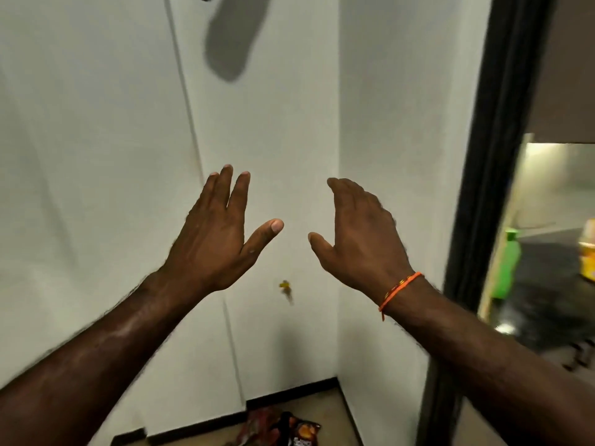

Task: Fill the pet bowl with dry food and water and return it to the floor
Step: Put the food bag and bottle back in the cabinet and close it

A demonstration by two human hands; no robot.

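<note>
Left hand (214, 233): raised before the white wall (96, 156), back toward the viewer, fingers straight and spread, thumb out; it holds nothing. Below and between the hands, on the floor (331, 410) at the foot of the wall: a dark red printed bag (289, 429), possibly the dry food, though its label cannot be read. Right hand (360, 233): raised beside the left and apart from it, fingers relaxed, thumb out, likewise empty; an orange thread bracelet (399, 289) circles the wrist. Far right, past a dark door frame (479, 188): a counter (547, 300) bearing a green bottle (507, 265) and a yellow container (587, 252). The pet bowl is not in view. Judgement: the task appears barely begun. To proceed well, locate the bowl first, then lower both hands to fetch it and the bag together.
</note>
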